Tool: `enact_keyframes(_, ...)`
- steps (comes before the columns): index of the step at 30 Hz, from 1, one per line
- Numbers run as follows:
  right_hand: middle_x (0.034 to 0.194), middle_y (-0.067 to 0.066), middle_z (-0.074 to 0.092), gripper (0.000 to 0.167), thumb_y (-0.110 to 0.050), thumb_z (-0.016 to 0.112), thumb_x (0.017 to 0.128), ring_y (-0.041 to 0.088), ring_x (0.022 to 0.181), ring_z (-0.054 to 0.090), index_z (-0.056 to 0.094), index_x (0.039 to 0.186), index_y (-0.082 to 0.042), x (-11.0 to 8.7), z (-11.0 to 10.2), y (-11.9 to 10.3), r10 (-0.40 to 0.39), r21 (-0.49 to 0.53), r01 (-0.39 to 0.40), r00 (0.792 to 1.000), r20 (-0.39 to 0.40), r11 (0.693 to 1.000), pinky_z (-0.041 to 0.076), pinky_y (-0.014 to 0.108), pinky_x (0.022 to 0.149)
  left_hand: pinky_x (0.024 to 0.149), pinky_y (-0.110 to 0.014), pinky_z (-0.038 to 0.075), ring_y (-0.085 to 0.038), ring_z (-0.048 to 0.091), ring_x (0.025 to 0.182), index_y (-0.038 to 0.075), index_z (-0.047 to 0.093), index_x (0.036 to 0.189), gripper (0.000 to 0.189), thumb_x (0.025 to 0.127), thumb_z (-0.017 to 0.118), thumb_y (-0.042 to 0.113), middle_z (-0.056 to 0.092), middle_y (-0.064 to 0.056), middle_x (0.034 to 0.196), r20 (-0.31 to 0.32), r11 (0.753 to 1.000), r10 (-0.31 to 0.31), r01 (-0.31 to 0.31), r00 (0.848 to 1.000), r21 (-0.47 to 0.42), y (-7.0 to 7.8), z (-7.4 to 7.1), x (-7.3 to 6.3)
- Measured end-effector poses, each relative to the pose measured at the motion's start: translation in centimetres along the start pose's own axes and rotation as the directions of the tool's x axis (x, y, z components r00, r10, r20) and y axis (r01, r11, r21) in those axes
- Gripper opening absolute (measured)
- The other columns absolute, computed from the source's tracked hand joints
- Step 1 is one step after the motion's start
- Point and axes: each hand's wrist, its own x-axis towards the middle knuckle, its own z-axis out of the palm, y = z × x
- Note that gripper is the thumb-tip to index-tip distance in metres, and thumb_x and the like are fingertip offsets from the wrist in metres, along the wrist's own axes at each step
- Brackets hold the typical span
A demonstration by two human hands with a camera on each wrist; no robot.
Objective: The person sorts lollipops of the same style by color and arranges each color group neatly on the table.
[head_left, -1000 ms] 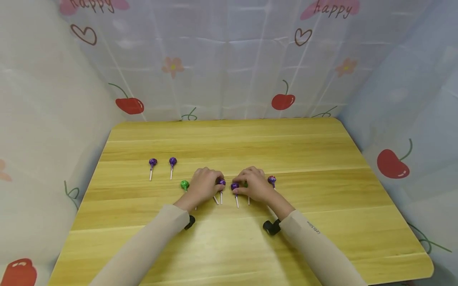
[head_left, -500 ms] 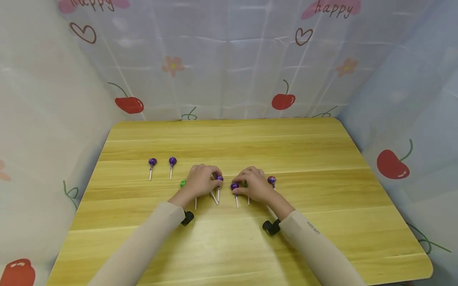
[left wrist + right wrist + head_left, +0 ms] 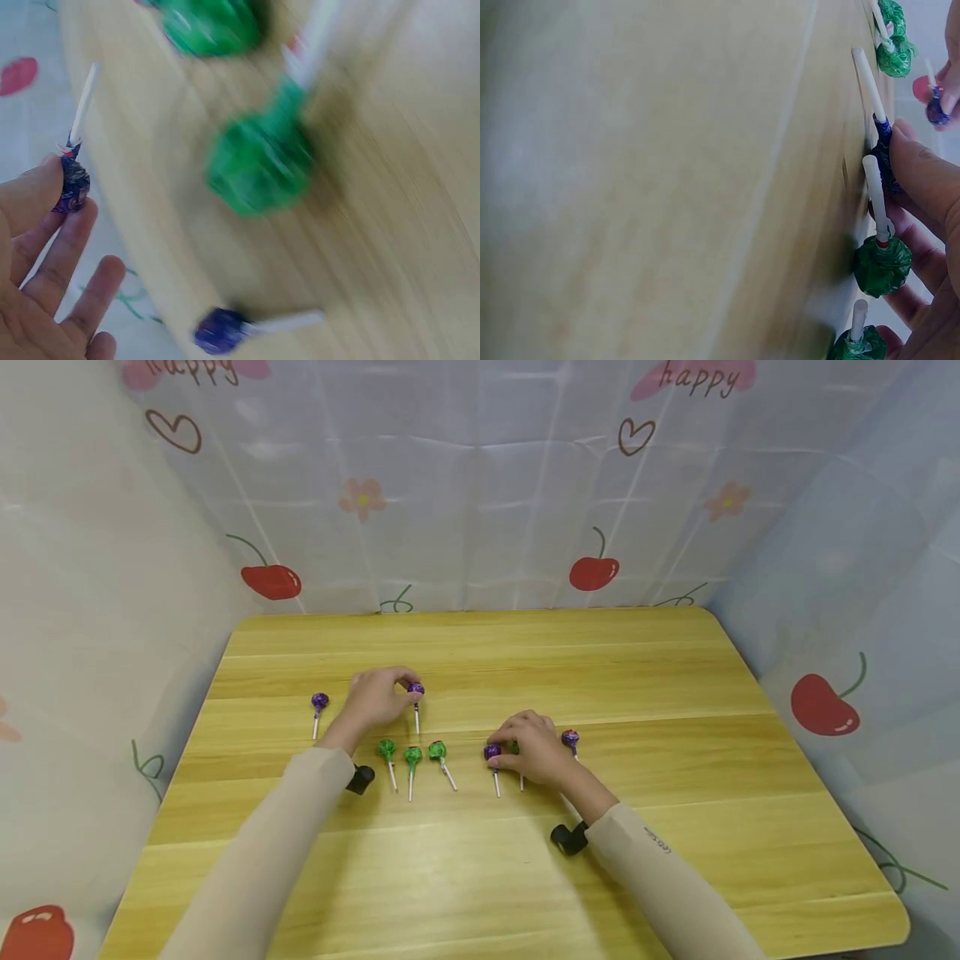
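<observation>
My left hand [image 3: 375, 697] pinches a purple-wrapped lollipop [image 3: 416, 690] by its head between thumb and fingers, its white stick pointing toward me. In the left wrist view this lollipop [image 3: 73, 184] appears raised off the table. My right hand [image 3: 532, 747] stays low over the table, thumb and fingers around the head of another purple lollipop [image 3: 492, 751]. Partly covered by that hand is a green lollipop [image 3: 522, 781]; the right wrist view shows green lollipops [image 3: 883, 266] under its fingers. Three green lollipops [image 3: 413, 756] lie in a row between the hands.
One purple lollipop [image 3: 320, 702] lies left of my left hand. A purple-and-red lollipop [image 3: 570, 737] lies just right of my right hand. All rest on a wooden table [image 3: 480, 877], enclosed by a patterned curtain [image 3: 480, 510] at the back and sides.
My left hand has lifted a purple lollipop from beside the right hand and carried it left and back, uncovering the green lollipops. My right hand has stayed in place.
</observation>
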Motion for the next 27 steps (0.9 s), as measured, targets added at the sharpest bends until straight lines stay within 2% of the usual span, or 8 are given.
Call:
enact_keyframes(4,0.115,-0.007,0.068,0.032,-0.039,0.076,0.086,0.02,0.123,0.048,0.075,0.114,-0.023,-0.1,0.1,0.1,0.002,-0.004,-0.002,1.0,0.001,1.0,0.027,0.052,0.114,0.116,-0.053,0.019,-0.034,0.057,0.122,0.014,0.067,0.122,0.03,0.096,0.067,0.028,0.07,-0.006,0.116,-0.007,1.0,-0.027,0.027,1.0,0.004,-1.5,0.2,0.8)
enact_keyframes(10,0.116,-0.006,0.068,0.033,-0.04,0.075,0.087,0.021,0.124,0.048,0.074,0.116,-0.023,0.0,0.2,0.2,0.0,-0.002,0.0,1.0,0.003,1.0,0.025,0.052,0.115,0.113,-0.057,0.021,-0.038,0.053,0.124,0.015,0.067,0.122,0.031,0.096,0.067,0.031,0.069,-0.008,0.122,-0.025,0.994,-0.035,0.038,0.999,0.103,-3.1,0.7,1.5)
enact_keyframes(17,0.116,-0.006,0.067,0.032,-0.039,0.074,0.088,0.022,0.127,0.047,0.074,0.115,-0.023,0.0,0.1,0.2,0.003,0.003,-0.003,1.0,0.002,1.0,0.023,0.053,0.117,0.111,-0.059,0.022,-0.037,0.054,0.119,0.016,0.07,0.118,0.028,0.095,0.067,0.032,0.07,-0.007,0.122,-0.024,0.988,-0.02,0.023,1.0,0.151,-3.4,1.0,1.8)
enact_keyframes(27,0.116,-0.006,0.068,0.032,-0.04,0.074,0.088,0.023,0.128,0.047,0.074,0.115,-0.023,0.0,0.0,0.2,0.004,0.005,-0.004,1.0,0.012,1.0,0.023,0.054,0.117,0.109,-0.061,0.022,-0.038,0.054,0.12,0.017,0.07,0.119,0.029,0.095,0.068,0.032,0.07,-0.007,0.122,-0.029,0.989,-0.018,0.022,0.999,0.145,-3.8,1.3,1.9)
